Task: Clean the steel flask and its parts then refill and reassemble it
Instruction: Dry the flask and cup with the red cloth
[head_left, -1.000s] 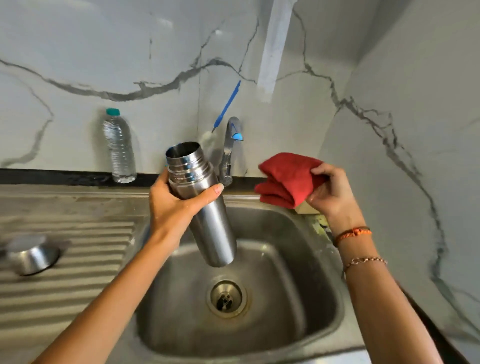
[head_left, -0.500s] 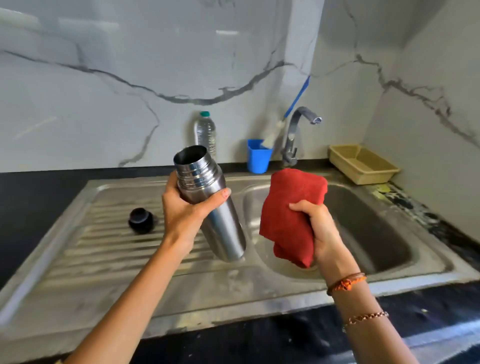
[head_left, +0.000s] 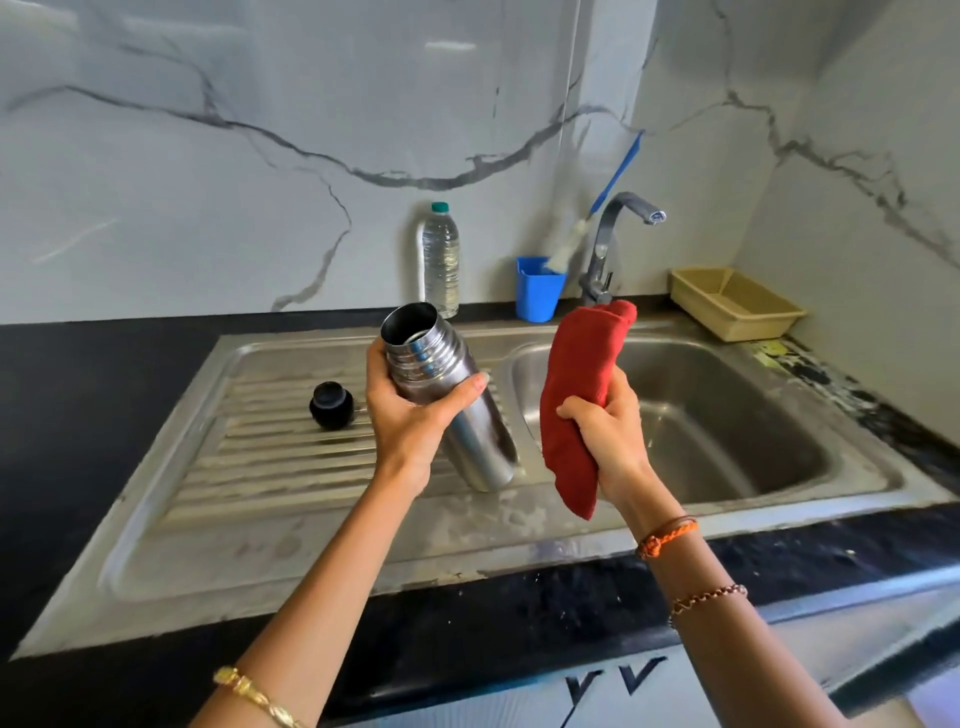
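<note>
While the left hand (head_left: 410, 415) grips the steel flask (head_left: 447, 400) just below its threaded neck, fingers and thumb curled round the body, the flask is held tilted, open mouth up and leaning away to the left, base down toward the right. No lid on it. Right hand (head_left: 605, 431) is clenched round the middle of a folded red cloth (head_left: 576, 395), which stands up above the fist and hangs below it. Cloth and flask are close side by side, not touching; the hands are apart. Left of the left hand, a black stopper (head_left: 332, 405) sits on the ribbed drainboard (head_left: 260, 467). Beyond and right of the right hand lies the sink basin (head_left: 727, 415). Behind the hands: a water bottle (head_left: 440, 260), blue cup (head_left: 537, 291) holding a bottle brush (head_left: 566, 249), tap (head_left: 608, 244), and a beige tray (head_left: 737, 304) to the far right.
</note>
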